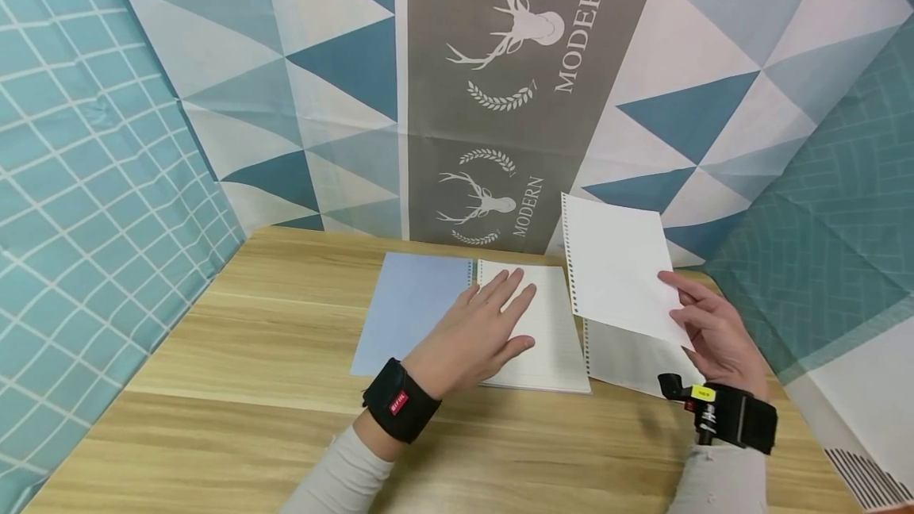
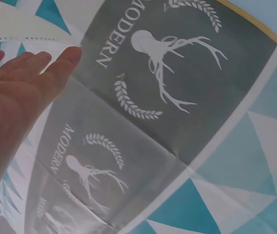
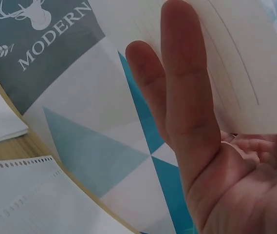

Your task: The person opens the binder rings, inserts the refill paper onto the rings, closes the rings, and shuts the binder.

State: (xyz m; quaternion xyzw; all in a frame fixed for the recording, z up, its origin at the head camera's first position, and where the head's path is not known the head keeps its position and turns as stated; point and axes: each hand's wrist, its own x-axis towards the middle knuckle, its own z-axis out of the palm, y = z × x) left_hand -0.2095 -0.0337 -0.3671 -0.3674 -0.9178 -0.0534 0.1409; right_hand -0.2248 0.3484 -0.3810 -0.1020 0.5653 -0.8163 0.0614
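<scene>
In the head view's lower centre, the left hand (image 1: 471,335) spreads its fingers over the white page of an open notebook (image 1: 550,347); whether it touches the paper I cannot tell. The blue cover (image 1: 414,312) lies left of it. At the right of the frame, the right hand (image 1: 724,343) pinches a raised, perforated sheet (image 1: 621,272) by its right edge, above another sheet (image 1: 635,355) on the wooden bench (image 1: 214,387).
</scene>
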